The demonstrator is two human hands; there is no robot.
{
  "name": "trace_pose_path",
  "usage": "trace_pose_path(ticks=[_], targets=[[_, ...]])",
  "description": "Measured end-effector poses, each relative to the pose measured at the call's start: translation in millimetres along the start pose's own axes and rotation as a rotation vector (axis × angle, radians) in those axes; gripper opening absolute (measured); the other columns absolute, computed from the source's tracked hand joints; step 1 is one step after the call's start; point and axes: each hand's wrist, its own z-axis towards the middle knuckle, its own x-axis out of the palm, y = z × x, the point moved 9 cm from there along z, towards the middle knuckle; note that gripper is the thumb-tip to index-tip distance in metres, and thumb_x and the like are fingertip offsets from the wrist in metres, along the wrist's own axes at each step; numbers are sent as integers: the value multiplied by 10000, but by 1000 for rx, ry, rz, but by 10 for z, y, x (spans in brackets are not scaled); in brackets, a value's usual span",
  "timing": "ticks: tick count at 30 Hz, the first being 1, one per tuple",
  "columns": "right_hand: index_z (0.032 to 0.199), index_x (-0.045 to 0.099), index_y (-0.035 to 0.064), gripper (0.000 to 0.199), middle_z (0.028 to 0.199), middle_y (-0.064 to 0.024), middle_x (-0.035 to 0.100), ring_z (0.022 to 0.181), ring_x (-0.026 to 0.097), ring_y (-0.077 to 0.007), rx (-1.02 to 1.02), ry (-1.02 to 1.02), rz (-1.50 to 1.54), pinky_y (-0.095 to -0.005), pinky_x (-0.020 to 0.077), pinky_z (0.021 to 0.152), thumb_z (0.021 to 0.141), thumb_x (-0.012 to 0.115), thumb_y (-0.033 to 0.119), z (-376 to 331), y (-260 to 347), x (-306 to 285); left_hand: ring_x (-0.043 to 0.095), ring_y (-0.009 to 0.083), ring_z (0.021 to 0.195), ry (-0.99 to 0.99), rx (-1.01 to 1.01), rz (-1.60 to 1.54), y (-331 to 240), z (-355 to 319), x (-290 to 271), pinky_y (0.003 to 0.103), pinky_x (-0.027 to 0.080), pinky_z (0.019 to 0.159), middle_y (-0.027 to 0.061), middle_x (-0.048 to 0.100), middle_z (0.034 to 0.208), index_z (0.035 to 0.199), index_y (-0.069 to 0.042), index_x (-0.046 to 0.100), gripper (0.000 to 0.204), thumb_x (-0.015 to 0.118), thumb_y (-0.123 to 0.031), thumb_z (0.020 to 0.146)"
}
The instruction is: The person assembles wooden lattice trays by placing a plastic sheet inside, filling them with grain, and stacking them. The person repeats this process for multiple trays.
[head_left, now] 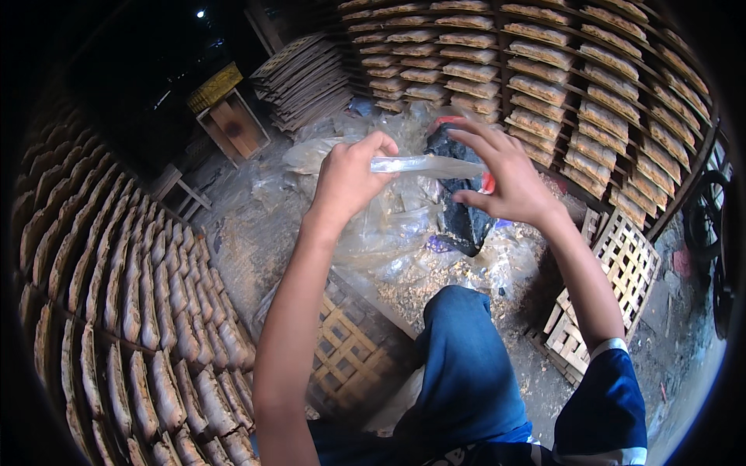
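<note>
My left hand (pixel 351 177) is closed on one end of a narrow, clear, shiny strip that looks like folded plastic film (pixel 427 165). The strip stretches level across to my right hand (pixel 513 175), whose thumb and fingers are spread apart around its far end. Whether the right hand touches the strip I cannot tell. Beneath both hands lies a heap of crumpled clear plastic sheets (pixel 373 225). A black plastic bag (pixel 464 213) with red parts rests on that heap, partly hidden by the right hand.
Racks filled with pale, packed slabs rise at the left (pixel 148 311) and the back right (pixel 536 70). Woven bamboo trays stand near my knee (pixel 346 342) and at the right (pixel 610 283). Stacked flat panels (pixel 307 81) and a wooden box (pixel 233 128) stand behind. Crumbs litter the floor.
</note>
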Motion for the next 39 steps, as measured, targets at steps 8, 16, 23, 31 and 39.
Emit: trace_pose_path(ticks=[8, 16, 23, 31, 39], targets=[[917, 712, 48, 123, 818, -132, 705, 832, 685, -345, -58, -107, 142, -459, 504, 804, 845, 734, 145, 438, 123, -60, 718, 377, 830, -78, 80, 7, -150, 83, 37, 420, 551, 737, 175, 731, 933, 1074, -82, 578, 358, 815, -88, 806], [947, 673, 8, 119, 834, -168, 672, 817, 661, -375, -97, -242, 105, -453, 520, 731, 880, 697, 103, 369, 146, -514, 743, 248, 993, -179, 120, 6, 502, -162, -70, 391, 523, 956, 103, 733, 1207, 1423, -113, 552, 781, 905, -259, 741], [957, 671, 16, 121, 842, -148, 661, 823, 648, -376, -187, -275, -55, -447, 502, 779, 865, 703, 87, 300, 432, -771, 708, 211, 1030, 66, -110, -366, 35, 231, 463, 376, 512, 990, 124, 771, 1078, 1120, -32, 769, 358, 844, -222, 827], [984, 694, -10, 134, 883, -168, 715, 804, 701, -307, -82, -409, -187, -375, 529, 740, 886, 717, 78, 147, 156, -1731, 660, 251, 1157, 197, -177, 17, 1015, -149, 1342, 404, 441, 1063, 127, 718, 1243, 1184, -71, 741, 378, 806, -243, 853], [957, 664, -25, 93, 880, -181, 693, 830, 688, -364, 45, -246, -104, -408, 531, 747, 892, 691, 36, -19, -209, -1396, 428, 355, 1449, -22, -4, -322, 188, 67, 1305, 477, 314, 1203, 226, 429, 1560, 1577, -101, 332, 1154, 943, -375, 637]])
